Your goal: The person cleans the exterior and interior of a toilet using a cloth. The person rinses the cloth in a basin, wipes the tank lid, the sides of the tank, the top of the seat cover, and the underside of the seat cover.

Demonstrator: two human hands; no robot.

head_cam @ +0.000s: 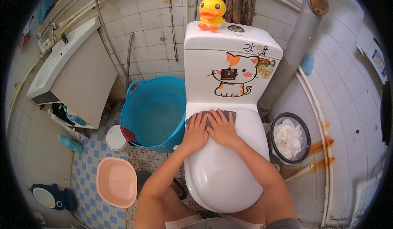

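Both of my hands lie side by side on a dark grey cloth (226, 114) with a scalloped edge. The cloth is spread over the back of the white toilet lid (227, 179), which is down. My left hand (196, 133) holds the left part against the lid, palm down, fingers a little apart. Beside it, thumbs close together, my right hand (223, 130) presses the right part the same way. Behind the lid rises the toilet tank (199, 75), bearing a cartoon cat sticker (236, 75). A yellow duck-shaped pump bottle (212, 12) stands on top, left of the flush button (235, 28).
Left of the toilet are a blue tub (153, 118) of water with a dark red cloth (129, 135) over its rim, a white lidded bucket (116, 138) and a pink basin (116, 183). A lined waste bin (290, 140) and grey pipe (291, 44) stand right.
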